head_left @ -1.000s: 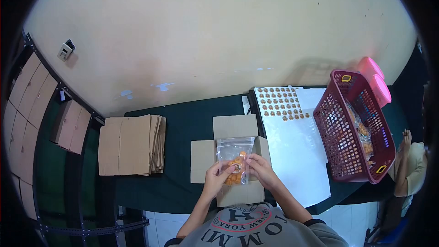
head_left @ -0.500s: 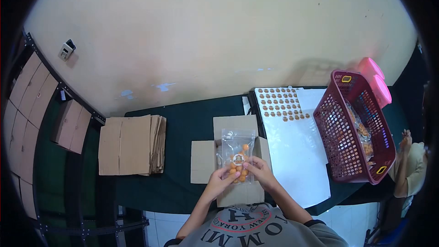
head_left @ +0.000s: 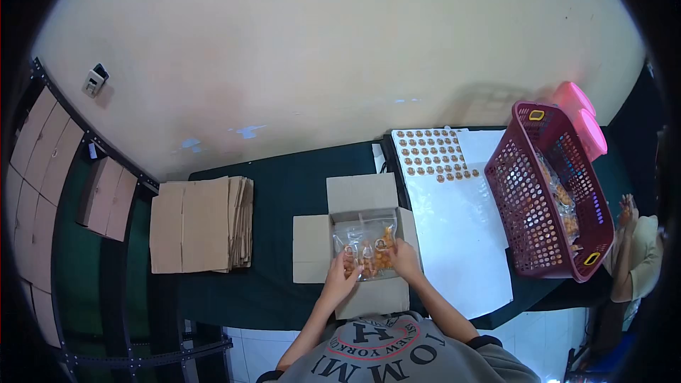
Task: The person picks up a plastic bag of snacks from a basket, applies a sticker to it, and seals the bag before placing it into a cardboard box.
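Note:
An open cardboard box (head_left: 363, 193) stands in front of me with its flaps folded out. Inside lie clear zip pouches of orange ball-shaped snacks, each with a round label, side by side. My right hand (head_left: 406, 261) is closed on the right edge of the rightmost snack pouch (head_left: 383, 257), which sits tilted in the box. At the box's lower left, my left hand (head_left: 342, 280) has its thumb and fingers against the pouches, pinching at the middle one (head_left: 367, 259). Its fingertips are partly hidden among the plastic.
Flattened cardboard boxes (head_left: 202, 227) are stacked on the left. A sheet of round stickers (head_left: 433, 152) lies on a white board (head_left: 461, 241). The maroon basket (head_left: 500, 191) on the right holds more pouches. Another person's arm (head_left: 623, 262) shows at far right.
The snack pouch held in front of me above the box has gone down into it, beside other pouches now visible. My hands have moved apart, one on each side.

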The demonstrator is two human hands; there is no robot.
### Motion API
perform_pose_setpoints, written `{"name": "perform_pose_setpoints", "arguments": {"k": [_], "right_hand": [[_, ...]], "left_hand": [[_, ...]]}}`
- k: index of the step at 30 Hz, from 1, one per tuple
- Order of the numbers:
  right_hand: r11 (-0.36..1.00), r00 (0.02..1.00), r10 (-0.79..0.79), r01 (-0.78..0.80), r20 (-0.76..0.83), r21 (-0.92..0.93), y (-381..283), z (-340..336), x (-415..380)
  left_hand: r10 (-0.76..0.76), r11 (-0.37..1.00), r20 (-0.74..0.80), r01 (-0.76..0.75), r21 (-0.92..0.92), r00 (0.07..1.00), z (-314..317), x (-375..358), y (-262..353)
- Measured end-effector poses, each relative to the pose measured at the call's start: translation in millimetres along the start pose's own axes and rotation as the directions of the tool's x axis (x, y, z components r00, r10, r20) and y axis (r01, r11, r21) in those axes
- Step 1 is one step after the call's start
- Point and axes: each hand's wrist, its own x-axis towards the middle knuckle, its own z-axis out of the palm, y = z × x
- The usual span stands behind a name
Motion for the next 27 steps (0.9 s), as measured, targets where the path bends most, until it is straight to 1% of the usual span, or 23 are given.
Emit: {"name": "perform_pose_setpoints", "arguments": {"k": [1, 2, 3, 4, 5, 6, 7, 8, 9, 10, 11, 12, 13, 15, 16, 17, 18, 19, 20, 22, 24, 25, 27], "right_hand": [[0.995, 0.994, -0.030, 0.020, -0.102, -0.096, 5, 11, 2], [0.983, 0.997, 0.009, -0.024, -0.081, -0.181, 6, 19, 4], [0.984, 0.997, 0.009, -0.023, -0.078, -0.179, 8, 24, 7], [0.974, 0.996, 0.076, -0.084, -0.046, -0.213, 9, 30, 9], [0.958, 0.990, 0.143, -0.142, -0.015, -0.249, 8, 34, 11], [0.959, 0.990, 0.140, -0.139, -0.012, -0.248, 9, 43, 14], [0.958, 0.986, 0.141, -0.160, -0.095, -0.239, 13, 56, 17], [0.957, 0.974, 0.141, -0.181, -0.177, -0.229, 16, 64, 17], [0.957, 0.975, 0.140, -0.178, -0.175, -0.229, 20, 70, 15], [0.928, 0.975, -0.066, -0.019, -0.213, -0.373, 23, 75, 12], [0.849, 0.938, -0.271, 0.126, -0.218, -0.513, 26, 80, 9], [0.848, 0.960, -0.242, 0.139, -0.142, -0.511, 29, 86, 7], [0.848, 0.960, -0.242, 0.139, -0.140, -0.511, 26, 83, 4], [0.930, 0.994, -0.081, 0.103, 0.077, -0.354, 22, 75, -2], [0.930, 0.994, -0.079, 0.099, 0.072, -0.353, 23, 74, -1], [0.951, 0.992, -0.072, 0.100, 0.108, -0.292, 26, 74, 0], [0.968, 0.987, -0.067, 0.099, 0.143, -0.229, 29, 74, 2], [0.969, 0.988, -0.066, 0.096, 0.138, -0.227, 31, 76, 5], [0.963, 0.986, -0.082, 0.115, 0.142, -0.244, 33, 77, 8], [0.958, 0.985, -0.094, 0.128, 0.143, -0.256, 35, 78, 11], [0.957, 0.978, -0.025, 0.083, 0.206, -0.278, 36, 79, 15], [0.959, 0.979, -0.021, 0.077, 0.201, -0.274, 37, 81, 14], [0.964, 0.980, -0.104, 0.141, 0.167, -0.225, 42, 84, 14]], "left_hand": [[-0.001, 1.000, 0.002, 0.001, 0.000, 1.000, 3, -1, -6], [0.000, 1.000, 0.017, 0.000, -0.006, 1.000, 4, -2, -10], [0.002, 1.000, 0.029, -0.001, -0.010, 1.000, 5, -4, -15], [0.000, 1.000, 0.027, 0.000, -0.007, 1.000, 6, -6, -19], [0.021, 0.999, 0.033, -0.022, 0.046, 0.999, 8, -7, -19], [0.041, 0.994, 0.041, -0.045, 0.097, 0.998, 10, -7, -20], [0.039, 0.994, 0.039, -0.042, 0.098, 0.998, 11, -6, -21], [0.025, 0.994, 0.111, -0.036, 0.099, 0.993, 12, -4, -21], [0.012, 0.995, 0.182, -0.031, 0.100, 0.983, 14, -2, -21], [-0.058, 0.998, 0.199, 0.053, 0.034, 0.978, 17, 1, -18], [-0.060, 0.998, 0.197, 0.055, 0.035, 0.978, 21, 5, -21], [-0.007, 0.993, 0.219, -0.018, 0.114, 0.976, 26, 11, -30], [0.044, 0.977, 0.247, -0.093, 0.190, 0.968, 30, 17, -36], [0.039, 0.967, 0.284, -0.108, 0.232, 0.958, 38, 28, -44], [0.034, 0.954, 0.318, -0.125, 0.272, 0.948, 41, 33, -46], [0.039, 0.953, 0.321, -0.131, 0.272, 0.946, 45, 36, -48], [-0.044, 0.945, 0.345, -0.073, 0.318, 0.938, 49, 38, -51], [-0.127, 0.931, 0.365, -0.017, 0.366, 0.922, 52, 40, -54], [-0.124, 0.930, 0.369, -0.022, 0.368, 0.921, 55, 42, -62], [-0.051, 0.920, 0.372, -0.101, 0.379, 0.927, 61, 41, -81], [-0.053, 0.915, 0.367, -0.102, 0.390, 0.929, 62, 38, -85], [-0.055, 0.912, 0.358, -0.099, 0.398, 0.932, 62, 36, -86], [-0.043, 0.905, 0.353, -0.113, 0.409, 0.935, 59, 34, -84]]}}
